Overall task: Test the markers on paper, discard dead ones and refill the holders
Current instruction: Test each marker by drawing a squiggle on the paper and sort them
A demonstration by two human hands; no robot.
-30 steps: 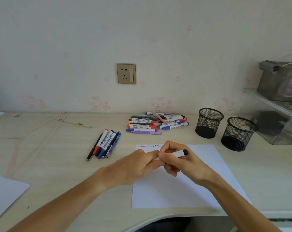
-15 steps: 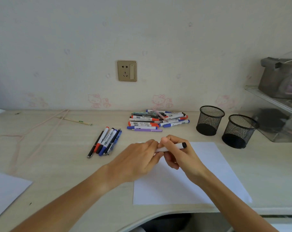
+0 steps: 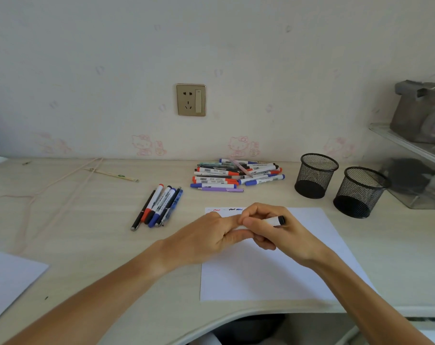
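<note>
A: Since a second ago the two hands have barely shifted; they stay joined over the top of the paper (image 3: 273, 267), and the marker (image 3: 273, 221) keeps pointing its black end towards the mesh holders.

B: What does each grip have?

A: The right hand (image 3: 281, 232) is curled round the white barrel, thumb and forefinger closed on it. The left hand (image 3: 206, 239) pinches at the marker's other end, which its fingers hide, so I cannot tell whether it has the cap or the bare tip.

B: So capping or uncapping?

A: Probably one of the two. The short red, black and blue test strokes (image 3: 226, 209) at the sheet's top edge suggest several markers are already tried.

B: Where do the rest lie?

A: A small group of sorted markers (image 3: 159, 205) lies left of the paper on the worktop (image 3: 87, 232); the larger marker pile (image 3: 236, 176) sits near the wall. Both the left holder (image 3: 316, 175) and right holder (image 3: 360, 191) look empty, so refilling is not yet begun.
</note>
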